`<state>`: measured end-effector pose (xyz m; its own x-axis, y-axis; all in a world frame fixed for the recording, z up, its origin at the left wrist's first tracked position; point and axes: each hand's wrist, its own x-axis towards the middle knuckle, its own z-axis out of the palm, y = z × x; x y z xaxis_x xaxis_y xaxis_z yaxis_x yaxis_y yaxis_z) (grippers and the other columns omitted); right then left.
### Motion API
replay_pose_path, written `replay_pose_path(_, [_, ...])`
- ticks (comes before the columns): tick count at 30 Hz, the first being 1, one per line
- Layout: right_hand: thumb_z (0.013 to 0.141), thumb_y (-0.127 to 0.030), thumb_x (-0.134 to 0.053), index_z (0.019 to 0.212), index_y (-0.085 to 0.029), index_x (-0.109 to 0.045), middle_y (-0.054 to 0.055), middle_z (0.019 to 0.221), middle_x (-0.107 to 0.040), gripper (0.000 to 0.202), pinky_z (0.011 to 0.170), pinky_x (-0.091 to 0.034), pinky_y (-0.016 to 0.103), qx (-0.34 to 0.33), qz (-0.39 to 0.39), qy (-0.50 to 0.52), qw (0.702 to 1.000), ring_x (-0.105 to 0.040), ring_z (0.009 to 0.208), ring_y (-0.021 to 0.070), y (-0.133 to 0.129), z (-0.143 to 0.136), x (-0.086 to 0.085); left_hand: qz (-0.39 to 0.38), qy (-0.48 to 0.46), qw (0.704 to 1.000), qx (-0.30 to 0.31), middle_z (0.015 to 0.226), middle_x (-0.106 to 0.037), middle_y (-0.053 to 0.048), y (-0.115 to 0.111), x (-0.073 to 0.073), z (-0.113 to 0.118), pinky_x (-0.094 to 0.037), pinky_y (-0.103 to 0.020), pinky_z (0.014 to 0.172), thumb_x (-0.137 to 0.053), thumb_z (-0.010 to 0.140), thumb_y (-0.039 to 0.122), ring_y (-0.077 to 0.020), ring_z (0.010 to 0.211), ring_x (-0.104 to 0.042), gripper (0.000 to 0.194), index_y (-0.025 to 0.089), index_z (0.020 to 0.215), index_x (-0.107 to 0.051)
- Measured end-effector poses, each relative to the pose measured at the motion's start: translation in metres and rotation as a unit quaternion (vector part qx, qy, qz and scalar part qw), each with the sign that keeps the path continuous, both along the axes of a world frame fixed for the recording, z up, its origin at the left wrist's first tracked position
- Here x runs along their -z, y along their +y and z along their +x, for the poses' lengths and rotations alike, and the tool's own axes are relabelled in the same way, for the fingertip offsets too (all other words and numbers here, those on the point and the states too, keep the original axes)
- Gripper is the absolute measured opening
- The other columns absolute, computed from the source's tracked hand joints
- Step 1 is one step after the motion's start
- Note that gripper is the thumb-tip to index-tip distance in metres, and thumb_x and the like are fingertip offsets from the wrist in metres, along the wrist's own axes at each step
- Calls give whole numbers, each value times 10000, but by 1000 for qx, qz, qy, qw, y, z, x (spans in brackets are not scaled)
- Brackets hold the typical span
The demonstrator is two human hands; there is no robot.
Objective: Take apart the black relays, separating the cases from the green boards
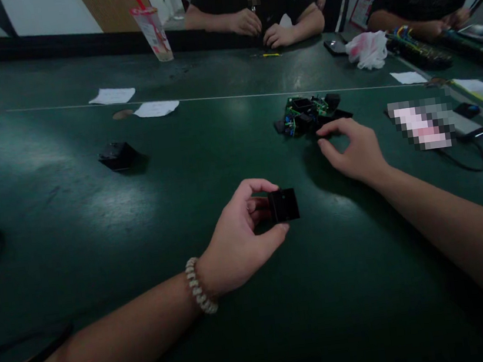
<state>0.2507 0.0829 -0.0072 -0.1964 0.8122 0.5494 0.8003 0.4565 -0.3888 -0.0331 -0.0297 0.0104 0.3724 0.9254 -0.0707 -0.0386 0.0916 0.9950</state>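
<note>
My left hand, with a beaded bracelet at the wrist, grips a small black open box between thumb and fingers above the green table. My right hand is farther forward and to the right, thumb and index finger curved apart with nothing visible between them. Its fingertips are beside a pile of green circuit boards with black parts. Another black box-shaped piece sits on the table at the left.
Paper slips and a cup with a red straw stand farther back. A phone-like device with a cable lies right. Two people work across the table, near a plastic bag and more boards.
</note>
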Motion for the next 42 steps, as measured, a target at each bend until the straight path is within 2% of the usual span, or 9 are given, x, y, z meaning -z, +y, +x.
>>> replay_pose_path(2, [848, -418, -750, 1226, -188, -646, 199, 1307, -674, 455, 1115, -482, 638, 84, 28, -3, 996, -624, 1269, 409, 1, 3, 1, 2, -2, 1000, -2, 1187, -725, -94, 0, 0, 0, -618, -474, 990, -807, 804, 108, -259, 1114, -739, 518, 202, 1245, -552])
replay_pose_path(5, [647, -619, -919, 1549, -164, -388, 295, 1633, -353, 1142, 1173, -342, 773, 205, -10, -13, 979, -336, 1516, 557, 7, 3, 8, 1, -4, 1000, -4, 1179, -727, -93, 0, -1, 1, -619, -471, 984, -802, 800, 101, -260, 1109, -741, 513, 201, 1237, -554])
replay_pose_path(8, [605, -723, -916, 1644, -174, -216, 337, 1710, -173, 1367, 1161, -273, 839, 234, -99, -11, 967, -248, 1550, 628, 20, -2, 14, -2, -3, 1000, 0, 1185, -730, -95, 0, -2, 1, -619, -466, 987, -794, 802, 90, -259, 1119, -740, 512, 201, 1239, -552])
replay_pose_path(17, [810, -568, -815, 1534, -122, -454, 317, 1679, -278, 924, 1254, -294, 730, 169, -150, -7, 974, -417, 1513, 573, 80, -25, 9, -1, 6, 1000, 6, 1186, -729, -82, 0, -1, -1, -628, -446, 950, -798, 814, 107, -246, 1106, -740, 517, 227, 1250, -548])
replay_pose_path(22, [881, -427, -770, 1559, -105, -400, 313, 1666, -288, 836, 1270, -340, 651, 139, -143, -12, 980, -406, 1550, 507, 102, -33, 10, -5, 8, 1000, 2, 1175, -729, -82, -1, -1, -1, -627, -456, 954, -801, 815, 108, -250, 1102, -741, 506, 225, 1241, -554])
replay_pose_path(27, [868, -426, -769, 1585, -114, -366, 302, 1701, -268, 880, 1226, -310, 742, 156, -71, -76, 982, -325, 1562, 543, 95, -40, 6, 3, 5, 1000, 0, 1177, -726, -77, 0, 1, -1, -625, -453, 969, -811, 811, 105, -246, 1105, -738, 509, 226, 1237, -559])
replay_pose_path(30, [908, -414, -712, 1532, -165, -487, 243, 1684, -375, 709, 1201, -303, 754, 90, -18, -141, 986, -350, 1533, 526, 83, -54, 0, 4, 6, 1000, -2, 1174, -722, -75, 0, 2, 0, -629, -450, 962, -811, 809, 103, -243, 1096, -738, 513, 225, 1240, -560])
replay_pose_path(34, [962, -332, -625, 1331, -171, -704, 211, 1640, -475, 410, 1193, -297, 733, 64, -13, -178, 982, -376, 1507, 510, 77, -74, -5, 4, 6, 1000, 2, 1203, -716, -78, 1, 1, 0, -626, -460, 987, -813, 807, 99, -249, 1130, -728, 509, 225, 1233, -564])
replay_pose_path(42, [992, -350, -612, 1271, -186, -777, 186, 1666, -454, 363, 1194, -267, 753, 57, -10, -194, 979, -360, 1525, 496, 86, -86, -3, 0, 8, 1000, 5, 1188, -720, -79, 1, -1, 0, -627, -460, 979, -809, 808, 100, -246, 1118, -731, 518, 218, 1242, -552])
